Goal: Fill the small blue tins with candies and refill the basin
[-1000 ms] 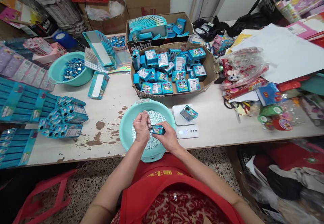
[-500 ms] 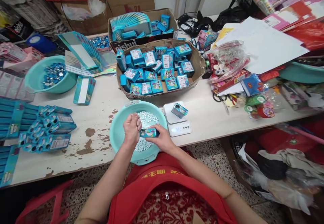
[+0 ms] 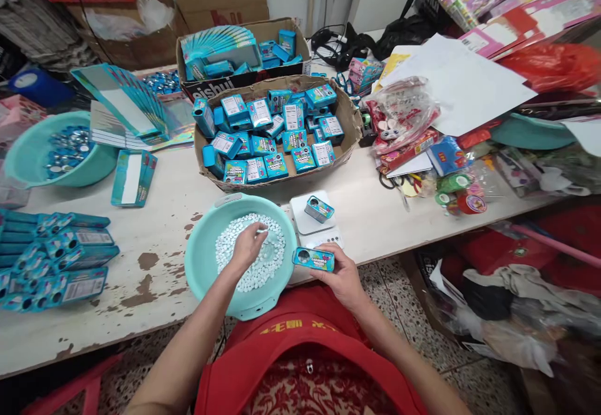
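right hand: nearest, off the table edge at the basin's 4 o'clock; fingers clamped on the tin, thumb on its near side
tin: blue, lying flat in the right hand, just beside the basin rim at its 3 o'clock, round window end toward the basin
left hand: inside the basin, palm down, fingers curled close together, tips on the pellets; can't tell if anything is pinched
pellets: white, heaped in the basin bottom
basin: teal, at the near table edge, 12 o'clock from the person
scale: white, just beside the basin at its 2 o'clock
second tin: sits on the scale
stacks: blue boxes, 9 o'clock of the basin, well apart
tray: cardboard, 12 o'clock beyond the basin, full of blue boxes
far basin: teal, 10 o'clock, holds shiny blue-silver pieces
carton: behind the tray, 12 o'clock, flat blue sleeves and boxes inside
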Available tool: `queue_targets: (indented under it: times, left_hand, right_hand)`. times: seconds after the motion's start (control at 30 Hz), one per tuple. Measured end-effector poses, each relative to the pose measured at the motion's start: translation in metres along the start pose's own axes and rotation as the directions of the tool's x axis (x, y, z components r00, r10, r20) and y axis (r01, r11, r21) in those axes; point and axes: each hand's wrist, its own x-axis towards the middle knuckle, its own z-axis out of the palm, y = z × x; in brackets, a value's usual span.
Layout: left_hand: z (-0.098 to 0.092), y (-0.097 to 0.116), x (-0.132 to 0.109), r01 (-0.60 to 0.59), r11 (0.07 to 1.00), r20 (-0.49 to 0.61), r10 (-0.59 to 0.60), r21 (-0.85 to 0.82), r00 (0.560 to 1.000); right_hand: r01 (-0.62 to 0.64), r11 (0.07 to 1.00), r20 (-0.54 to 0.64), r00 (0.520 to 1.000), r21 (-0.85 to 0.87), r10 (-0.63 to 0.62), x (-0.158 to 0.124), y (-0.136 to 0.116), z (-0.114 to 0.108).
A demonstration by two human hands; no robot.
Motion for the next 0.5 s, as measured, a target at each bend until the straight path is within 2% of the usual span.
queue_targets:
  times: [0.07,0.13,0.17,0.27,0.37,0.43,0.5]
  left_hand:
    - [0.014,0.024,0.019,-0.178,0.980,0.027,0.176,0.084,0.984]
    - [0.032,0.049,0.037,-0.366,0.917,0.160,0.342,0.159,0.926]
    - [0.042,0.061,0.045,-0.435,0.878,0.246,0.385,0.199,0.889]
    - [0.070,0.086,0.063,-0.545,0.765,0.454,0.373,0.342,0.809]
    - [0.091,0.095,0.071,-0.614,0.657,0.561,0.334,0.437,0.757]
    - [0.098,0.096,0.073,-0.621,0.627,0.573,0.319,0.469,0.755]
    - [0.093,0.095,0.072,-0.567,0.662,0.509,0.310,0.491,0.803]
  right_hand:
    - [-0.004,1.000,-0.004,1.000,-0.015,0.004,-0.006,0.002,-0.004]
    - [-0.029,0.999,0.006,1.000,-0.037,0.029,-0.014,0.003,-0.008]
    - [-0.042,0.998,0.013,0.999,-0.050,0.042,-0.018,0.005,-0.009]
    - [-0.070,0.994,0.020,0.997,-0.080,0.072,-0.027,0.009,-0.012]
    - [-0.099,0.992,-0.007,0.995,-0.073,0.099,-0.033,0.014,-0.014]
    - [-0.114,0.991,-0.026,0.993,-0.064,0.113,-0.033,0.017,-0.017]
    - [-0.128,0.990,-0.046,0.991,-0.052,0.126,-0.029,0.018,-0.021]
